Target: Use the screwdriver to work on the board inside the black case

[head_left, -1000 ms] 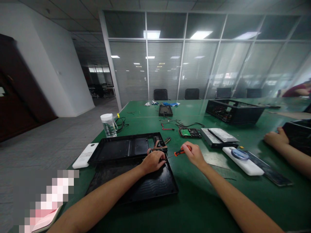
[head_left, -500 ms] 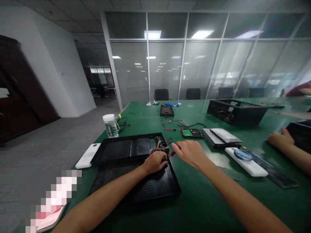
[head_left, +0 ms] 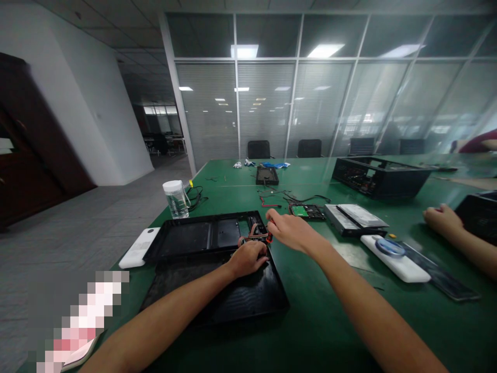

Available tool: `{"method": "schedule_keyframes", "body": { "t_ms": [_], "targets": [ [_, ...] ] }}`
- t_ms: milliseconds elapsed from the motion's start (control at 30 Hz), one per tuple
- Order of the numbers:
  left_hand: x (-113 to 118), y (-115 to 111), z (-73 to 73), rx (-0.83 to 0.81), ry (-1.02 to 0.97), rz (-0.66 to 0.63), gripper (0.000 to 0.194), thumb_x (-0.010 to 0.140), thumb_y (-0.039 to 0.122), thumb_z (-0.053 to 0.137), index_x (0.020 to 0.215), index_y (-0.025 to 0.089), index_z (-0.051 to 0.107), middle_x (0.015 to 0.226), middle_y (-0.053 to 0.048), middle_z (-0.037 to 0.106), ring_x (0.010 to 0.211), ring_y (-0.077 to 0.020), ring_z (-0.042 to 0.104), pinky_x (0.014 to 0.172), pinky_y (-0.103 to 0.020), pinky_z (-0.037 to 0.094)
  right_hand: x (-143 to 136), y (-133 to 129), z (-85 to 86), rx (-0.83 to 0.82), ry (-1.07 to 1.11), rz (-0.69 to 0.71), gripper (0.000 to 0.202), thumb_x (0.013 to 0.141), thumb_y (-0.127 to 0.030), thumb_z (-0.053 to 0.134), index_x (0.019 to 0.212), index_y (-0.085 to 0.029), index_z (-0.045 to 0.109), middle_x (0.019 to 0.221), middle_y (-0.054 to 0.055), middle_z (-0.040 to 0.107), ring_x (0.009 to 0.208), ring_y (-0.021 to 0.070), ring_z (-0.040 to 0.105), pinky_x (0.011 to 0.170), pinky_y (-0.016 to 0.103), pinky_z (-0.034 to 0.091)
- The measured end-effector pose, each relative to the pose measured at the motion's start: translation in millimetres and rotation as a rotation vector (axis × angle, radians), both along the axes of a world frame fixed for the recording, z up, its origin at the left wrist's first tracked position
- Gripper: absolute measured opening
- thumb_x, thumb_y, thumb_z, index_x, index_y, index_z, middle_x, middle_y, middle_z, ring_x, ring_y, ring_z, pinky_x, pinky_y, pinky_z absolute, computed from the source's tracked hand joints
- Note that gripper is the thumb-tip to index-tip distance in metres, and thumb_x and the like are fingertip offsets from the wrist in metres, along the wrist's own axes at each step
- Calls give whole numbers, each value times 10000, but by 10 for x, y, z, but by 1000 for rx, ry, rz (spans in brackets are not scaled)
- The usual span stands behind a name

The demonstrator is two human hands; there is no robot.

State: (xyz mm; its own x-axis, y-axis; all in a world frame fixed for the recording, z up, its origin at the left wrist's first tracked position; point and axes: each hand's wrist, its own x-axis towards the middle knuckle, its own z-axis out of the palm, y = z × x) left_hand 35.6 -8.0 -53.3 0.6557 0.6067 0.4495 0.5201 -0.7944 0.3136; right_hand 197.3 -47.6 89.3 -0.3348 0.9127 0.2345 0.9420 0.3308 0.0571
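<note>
Black plastic casing lies opened out on the green table, its far half [head_left: 194, 237] and near half [head_left: 229, 298] side by side. Striped ribbon wires [head_left: 252, 237] run at the right end of the far half. My left hand [head_left: 250, 257] is closed at the near half's far right corner; its fingertips hide whatever they pinch. My right hand [head_left: 289, 228] grips a red screwdriver [head_left: 269, 237], which stands nearly upright just above my left fingers. The screwdriver's tip is hidden or too small to make out.
A clear bottle [head_left: 177, 200] and a white device [head_left: 140, 248] stand left. To the right lie a green circuit board [head_left: 301, 210], a metal drive [head_left: 351, 220], a white handheld device [head_left: 399, 261] and a computer case [head_left: 382, 177]. Another person's hand [head_left: 442, 217] is at far right.
My right hand has moved slightly left and up, and the screwdriver has swung from a slant to nearly upright. My left hand stays at the corner.
</note>
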Motion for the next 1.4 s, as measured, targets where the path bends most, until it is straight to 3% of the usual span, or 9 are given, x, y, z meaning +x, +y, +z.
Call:
{"method": "schedule_keyframes", "body": {
  "t_ms": [167,267,400,533,800,967,1100,1267,1400],
  "targets": [
    [1,-3,-5,6,-10,-6,130,781,239,581,860,170,503,824,-25,568,780,-160,520,755,-274,409,31,28,-4,68,-54,-133,548,897,-494,199,852,-155,627,834,153,664,793,279,620,669,340,394],
    [-1,-12,5,-1,-4,-2,126,784,242,579,854,170,504,822,-28,571,788,-163,523,758,-276,410,46,41,-3,33,-29,-60,474,897,-464,243,966,-163,603,825,125,668,767,248,624,654,317,395],
    [0,-16,10,2,5,4,128,781,242,581,850,167,503,825,-33,573,794,-169,527,760,-284,410,31,21,0,38,-54,-79,584,881,-547,209,813,-156,637,827,150,663,800,256,619,683,326,391],
    [2,-15,7,9,7,2,121,787,243,575,849,168,503,813,-29,571,781,-167,528,742,-282,410,17,-6,0,25,-40,-35,503,896,-497,228,955,-169,604,846,119,667,785,237,621,678,315,396],
    [1,-6,-11,14,-3,6,121,785,240,578,852,169,507,819,-29,571,788,-166,530,750,-279,409,56,1,1,29,-29,-23,563,879,-541,236,892,-161,651,815,131,673,773,244,628,667,310,410],
    [0,-11,-5,14,1,-12,115,797,241,562,864,166,505,823,-32,575,786,-165,528,760,-283,407,83,-21,8,25,-33,-120,673,861,-593,198,778,-120,670,818,195,665,797,277,622,690,336,406],
    [4,-20,5,23,-5,-5,114,793,241,567,854,166,506,816,-33,570,782,-167,523,739,-278,406,79,-56,8,-1,-4,-14,494,886,-488,259,980,-159,616,832,118,672,769,236,622,660,295,393],
    [6,-25,12,41,18,0,104,796,243,560,839,164,507,802,-27,565,772,-162,522,731,-272,399,83,-19,-18,15,-5,-22,588,872,-560,221,760,-165,643,779,127,654,756,226,601,643,280,366],
    [3,-30,27,100,55,-12,86,811,241,536,803,162,502,790,-26,561,766,-158,515,721,-265,389,338,111,-179,-34,269,112,521,854,-555,305,687,-166,609,649,55,605,633,159,548,579,242,342]
  ]
}}
